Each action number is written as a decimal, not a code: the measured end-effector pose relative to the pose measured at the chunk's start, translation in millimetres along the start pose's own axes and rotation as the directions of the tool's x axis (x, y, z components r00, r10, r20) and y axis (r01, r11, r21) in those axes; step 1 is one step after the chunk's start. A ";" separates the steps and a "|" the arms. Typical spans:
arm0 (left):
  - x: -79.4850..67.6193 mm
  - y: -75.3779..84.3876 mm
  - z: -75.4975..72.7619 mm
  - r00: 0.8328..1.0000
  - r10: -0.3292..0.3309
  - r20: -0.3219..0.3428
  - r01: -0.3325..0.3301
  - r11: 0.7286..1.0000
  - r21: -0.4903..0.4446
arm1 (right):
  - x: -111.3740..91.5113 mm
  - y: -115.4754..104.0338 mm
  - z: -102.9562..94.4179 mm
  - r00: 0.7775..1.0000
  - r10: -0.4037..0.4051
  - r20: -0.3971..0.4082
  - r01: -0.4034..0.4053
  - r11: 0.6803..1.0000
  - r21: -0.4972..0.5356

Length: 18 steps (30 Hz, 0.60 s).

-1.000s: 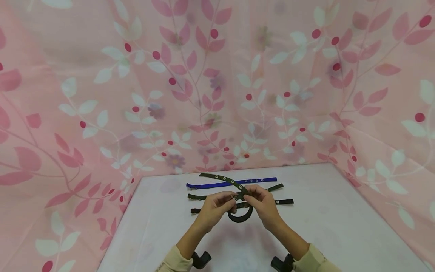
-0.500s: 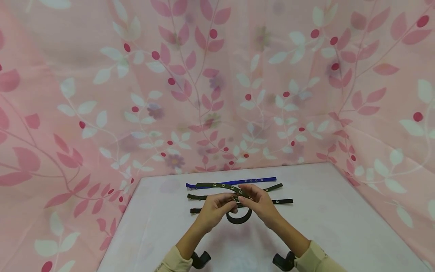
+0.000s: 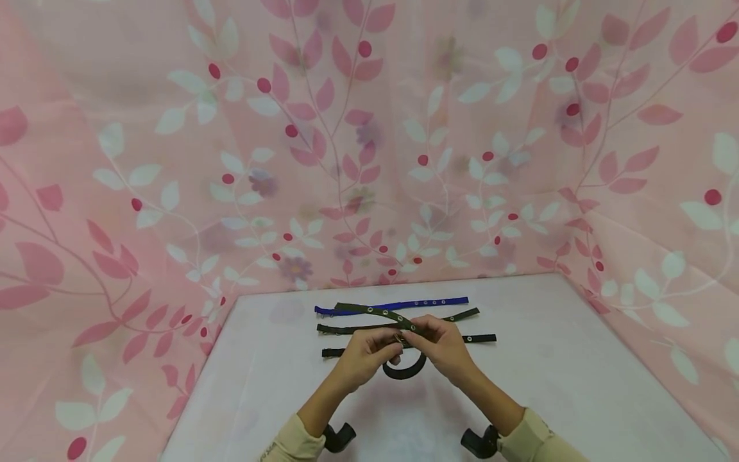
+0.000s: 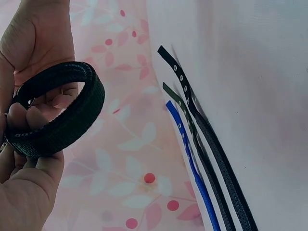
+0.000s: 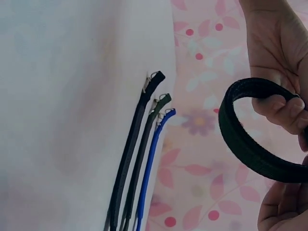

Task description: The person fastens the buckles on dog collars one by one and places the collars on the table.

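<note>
Both hands hold one dark green pet collar [image 3: 404, 373] above the table, bent into a loop with its eyeleted free end [image 3: 385, 312] reaching up and left. My left hand [image 3: 364, 359] pinches it near the metal buckle [image 3: 399, 337]. The right hand [image 3: 443, 350] grips the strap just right of the buckle, thumb and fingers together. In the left wrist view the collar's loop [image 4: 91, 113] hangs between the two hands; the right wrist view shows the same loop [image 5: 227, 127]. Fingers partly hide the buckle, so how the strap passes through it cannot be told.
Behind the hands, three collars lie in rows on the white table [image 3: 260, 398]: blue [image 3: 404, 305], green [image 3: 331, 330] and black [image 3: 482, 338]. Their buckles are at the left, eyelets at the right. Pink floral cloth [image 3: 369, 192] surrounds the table. Black devices [image 3: 339, 438] sit at both wrists.
The collar's free end has dropped from above the blue collar to lie across it in the head view. The right fingers have shifted slightly left, closer to the left hand.
</note>
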State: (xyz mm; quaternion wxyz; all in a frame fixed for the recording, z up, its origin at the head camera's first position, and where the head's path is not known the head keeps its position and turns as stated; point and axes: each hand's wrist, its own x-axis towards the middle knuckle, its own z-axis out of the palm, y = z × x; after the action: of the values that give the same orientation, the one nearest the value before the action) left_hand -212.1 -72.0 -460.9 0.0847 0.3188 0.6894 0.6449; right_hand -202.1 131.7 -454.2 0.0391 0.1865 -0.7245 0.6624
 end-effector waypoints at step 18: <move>-3.8 -3.0 -10.6 0.984 -0.119 -0.134 0.122 0.992 0.016 | 7.6 -8.1 -14.3 0.985 0.079 -0.154 -0.039 0.969 0.246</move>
State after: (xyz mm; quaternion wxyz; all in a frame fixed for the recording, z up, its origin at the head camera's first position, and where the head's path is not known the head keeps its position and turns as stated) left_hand -215.7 -82.9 -463.3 0.0738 0.2338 0.7194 0.6498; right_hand -209.2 143.5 -442.5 0.0553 0.1135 -0.6382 0.7595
